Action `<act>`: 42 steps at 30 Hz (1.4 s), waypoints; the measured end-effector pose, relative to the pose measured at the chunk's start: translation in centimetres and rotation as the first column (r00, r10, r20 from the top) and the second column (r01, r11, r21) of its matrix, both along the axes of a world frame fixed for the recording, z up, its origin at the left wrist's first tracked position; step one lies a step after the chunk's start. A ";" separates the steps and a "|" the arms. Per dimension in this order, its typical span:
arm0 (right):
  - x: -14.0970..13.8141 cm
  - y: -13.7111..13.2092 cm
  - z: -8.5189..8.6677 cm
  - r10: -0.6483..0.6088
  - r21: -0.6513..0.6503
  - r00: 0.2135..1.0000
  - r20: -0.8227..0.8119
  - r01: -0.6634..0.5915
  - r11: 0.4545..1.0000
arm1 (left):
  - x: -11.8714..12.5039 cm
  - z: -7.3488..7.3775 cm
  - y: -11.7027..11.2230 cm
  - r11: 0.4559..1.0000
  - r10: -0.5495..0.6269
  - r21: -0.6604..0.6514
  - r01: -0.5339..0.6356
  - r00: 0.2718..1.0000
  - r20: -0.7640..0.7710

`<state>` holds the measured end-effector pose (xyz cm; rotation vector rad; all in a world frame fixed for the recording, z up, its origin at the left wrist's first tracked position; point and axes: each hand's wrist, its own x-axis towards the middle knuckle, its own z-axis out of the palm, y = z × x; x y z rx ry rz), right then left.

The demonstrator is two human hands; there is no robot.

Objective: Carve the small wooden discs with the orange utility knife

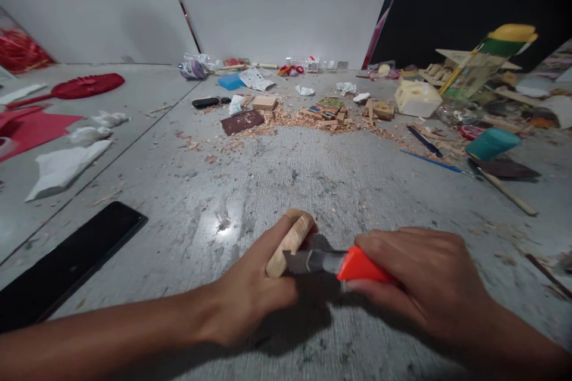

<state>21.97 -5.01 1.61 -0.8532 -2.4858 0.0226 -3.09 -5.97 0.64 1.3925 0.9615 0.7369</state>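
My left hand (254,280) is closed around a pale piece of wood (290,244), which slants up and away to the right between thumb and fingers. My right hand (420,274) grips the orange handle of a utility knife (364,265), its blade pointing left. The blade's tip meets the near part of the wood, or lies just over it; contact is hard to make out. The fingertips of my left hand are partly hidden behind the wood. Both hands are low over the grey floor (286,178), casting shadows beneath.
A black phone (71,256) lies at the left. Wood shavings (290,122) are heaped ahead with a brown sandpaper piece (242,122) and a wooden block (264,103). Rightward lie a blue paintbrush (438,162), a teal object (493,143) and a tilted bottle (487,65). White tissue (67,166) lies left.
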 end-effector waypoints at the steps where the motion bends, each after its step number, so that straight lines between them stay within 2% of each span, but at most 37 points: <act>1: 0.3 0.4 -0.3 0.002 -0.001 1.000 0.007 -0.002 1.000 | -0.1 -0.1 0.1 0.999 -0.004 -0.035 0.005 1.000 0.020; 3: 1.5 1.9 -0.8 -0.060 -0.034 0.998 0.008 0.060 0.998 | -0.2 -0.3 0.0 0.994 0.000 -0.109 0.008 0.997 0.072; 5: 3.7 4.1 -0.8 -0.285 -0.086 0.958 -0.025 0.282 0.956 | -0.5 -0.1 -0.2 0.995 0.023 -0.094 -0.014 0.996 0.089; 6: 5.1 5.4 -0.6 -0.501 -0.103 0.863 -0.070 0.493 0.864 | -0.6 0.0 -0.4 0.998 0.011 -0.068 -0.004 0.995 0.101; 7: 6.4 6.5 -0.2 -0.595 -0.094 0.796 -0.108 0.588 0.804 | -0.7 0.3 -0.5 0.999 -0.010 -0.029 0.013 0.994 0.105; 9: 8.3 8.0 0.9 -0.687 -0.082 0.710 -0.155 0.684 0.725 | -0.8 0.7 -0.5 0.999 -0.040 0.019 0.038 0.997 0.065; 10: 8.7 8.1 1.5 -0.698 -0.088 0.696 -0.169 0.694 0.714 | -0.9 0.8 -0.4 0.999 -0.023 0.037 0.022 0.999 0.023; 11: 8.6 7.8 1.9 -0.684 -0.100 0.710 -0.167 0.678 0.728 | -0.9 0.9 -0.2 0.999 0.002 0.053 -0.002 1.000 -0.017; 13: 7.2 6.3 2.3 -0.587 -0.152 0.795 -0.151 0.569 0.809 | -1.1 0.7 0.2 0.994 0.071 0.090 -0.064 0.994 -0.078; 15: 5.1 4.2 2.2 -0.407 -0.229 0.904 -0.134 0.371 0.900 | -1.2 0.3 0.6 0.990 0.103 0.109 -0.092 0.989 -0.103; 16: 4.0 3.2 2.1 -0.308 -0.261 0.943 -0.126 0.268 0.927 | -1.2 0.0 0.7 0.990 0.102 0.111 -0.090 0.989 -0.105; 18: 2.3 1.7 1.7 -0.139 -0.291 0.986 -0.097 0.105 0.951 | -1.1 -0.4 0.9 0.991 0.085 0.107 -0.075 0.992 -0.093; 20: 1.3 0.8 1.1 -0.042 -0.280 0.997 -0.061 0.023 0.960 | -0.9 -0.7 1.1 0.993 0.072 0.098 -0.066 0.996 -0.057; 26: 0.5 0.4 -0.1 0.040 -0.245 0.999 -0.032 -0.046 0.968 | -0.3 -0.6 1.2 0.995 0.078 0.070 -0.077 0.997 -0.011; 35: -0.2 0.3 -0.2 0.045 -0.219 0.997 -0.065 -0.058 0.974 | -0.3 -1.2 0.5 0.990 0.070 0.122 -0.066 0.997 -0.033; 39: -0.3 0.1 -0.2 0.044 -0.194 0.997 -0.056 -0.054 0.980 | -0.2 -0.8 0.5 0.987 0.094 0.137 -0.081 0.991 -0.094; 42: 0.0 0.2 -0.2 0.011 -0.112 0.999 -0.040 -0.015 0.994 | 0.1 -0.2 0.3 0.993 0.105 0.069 -0.100 0.992 -0.069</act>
